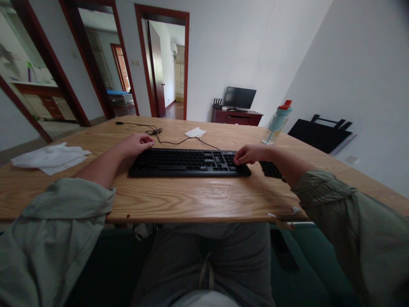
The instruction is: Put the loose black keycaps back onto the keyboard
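Observation:
A black keyboard (172, 168) lies flat on the wooden table in front of me, with several lighter patches among its keys on the right half. My left hand (139, 144) is closed at its far left corner, fingertips bent against the edge. Over the number pad, my right hand (252, 154) has thumb and fingers pinched together; whatever sits between them is too small to make out. Just right of the keyboard, partly behind my right wrist, is a black patch of key-like pieces (271, 169).
A black cable (156, 131) lies coiled behind the keyboard, beside a white tissue (195, 132). More white tissues (53, 157) lie at the left. A clear bottle with a red lid (277, 123) stands at the right. Torn paper bits (295, 210) lie near the table's front edge.

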`<state>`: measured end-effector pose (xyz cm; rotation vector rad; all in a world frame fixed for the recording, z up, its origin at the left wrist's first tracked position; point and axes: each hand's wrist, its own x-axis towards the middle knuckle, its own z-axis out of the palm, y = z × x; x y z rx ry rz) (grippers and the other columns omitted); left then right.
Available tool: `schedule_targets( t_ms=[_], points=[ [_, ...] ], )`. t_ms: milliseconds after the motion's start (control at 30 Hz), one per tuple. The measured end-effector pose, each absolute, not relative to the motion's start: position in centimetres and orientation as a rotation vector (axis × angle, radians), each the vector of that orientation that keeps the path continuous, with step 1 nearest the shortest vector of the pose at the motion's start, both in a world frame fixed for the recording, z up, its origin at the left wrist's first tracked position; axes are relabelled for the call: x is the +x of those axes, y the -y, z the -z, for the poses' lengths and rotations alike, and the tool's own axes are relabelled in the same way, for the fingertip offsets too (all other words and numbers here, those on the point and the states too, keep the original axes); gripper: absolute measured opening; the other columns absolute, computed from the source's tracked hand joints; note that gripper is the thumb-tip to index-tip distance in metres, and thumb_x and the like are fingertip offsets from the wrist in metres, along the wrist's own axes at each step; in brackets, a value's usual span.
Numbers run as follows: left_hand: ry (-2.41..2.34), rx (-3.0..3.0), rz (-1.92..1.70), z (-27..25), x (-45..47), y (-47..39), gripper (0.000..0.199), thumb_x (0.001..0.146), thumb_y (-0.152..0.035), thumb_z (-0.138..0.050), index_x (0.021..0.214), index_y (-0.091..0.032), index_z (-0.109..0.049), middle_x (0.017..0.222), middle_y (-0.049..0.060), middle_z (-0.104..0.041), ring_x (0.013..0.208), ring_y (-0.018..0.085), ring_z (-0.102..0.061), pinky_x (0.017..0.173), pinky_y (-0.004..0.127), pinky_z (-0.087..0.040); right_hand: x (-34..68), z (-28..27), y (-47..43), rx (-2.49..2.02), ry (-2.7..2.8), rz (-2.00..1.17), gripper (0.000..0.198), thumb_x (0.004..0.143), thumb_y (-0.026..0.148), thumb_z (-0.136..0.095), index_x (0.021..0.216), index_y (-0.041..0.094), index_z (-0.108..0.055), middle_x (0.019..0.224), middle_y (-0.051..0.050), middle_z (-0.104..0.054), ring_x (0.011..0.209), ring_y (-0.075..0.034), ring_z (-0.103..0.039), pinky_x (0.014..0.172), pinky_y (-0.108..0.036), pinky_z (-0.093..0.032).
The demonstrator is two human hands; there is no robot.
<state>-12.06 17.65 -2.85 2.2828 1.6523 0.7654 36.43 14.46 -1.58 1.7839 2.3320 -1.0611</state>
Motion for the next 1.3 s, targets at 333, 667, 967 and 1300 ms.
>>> schedule_targets(
  t_ms=[333,667,967,1300],
  points=[
    [-1.663,2.273,-0.785,2.7,-11.8,-17.4,0.043,0.071,-0.052,-0.058,0.092,-0.017,-0.07,0.082,0.005,-0.07,0.077,0.021,-0.062,0.07,0.03,-0.047,35.4,0.8,-14.6,1.74,-2.272,0.893,0.049,0.065,0.06,-0.074,0.094,0.02,-0.073,0.084,-0.006,-0.068,0.064,-0.013,-0.048,0.053,-0.025,-0.036],
    [-1.669,2.284,-0.767,2.7,-11.9,-17.4,0.044,0.071,-0.052,-0.058,0.094,-0.017,-0.071,0.084,0.006,-0.07,0.079,0.021,-0.062,0.072,0.03,-0.048,36.2,1.8,-15.2,1.665,-2.332,0.955,0.051,0.067,0.063,-0.071,0.091,0.018,-0.068,0.082,-0.003,-0.066,0.058,-0.009,-0.043,0.049,-0.024,-0.031],
    [-1.689,2.292,-0.767,2.8,-11.5,-17.0,0.042,0.073,-0.049,-0.059,0.096,-0.016,-0.072,0.087,0.006,-0.071,0.078,0.02,-0.061,0.072,0.03,-0.047,34.9,0.8,-14.6,1.665,-2.255,0.817,0.054,0.064,0.068,-0.072,0.085,0.019,-0.064,0.072,-0.003,-0.06,0.057,-0.011,-0.041,0.049,-0.024,-0.028],
    [-1.501,2.242,-1.256,-0.4,-9.7,-11.7,0.043,0.08,-0.048,-0.06,0.105,-0.014,-0.07,0.091,0.008,-0.07,0.077,0.018,-0.06,0.076,0.034,-0.05,34.9,-2.5,-8.8,1.995,-2.658,0.525,0.061,0.07,0.068,-0.067,0.101,0.016,-0.065,0.087,-0.01,-0.065,0.076,-0.021,-0.056,0.068,-0.033,-0.045]
  ],
)
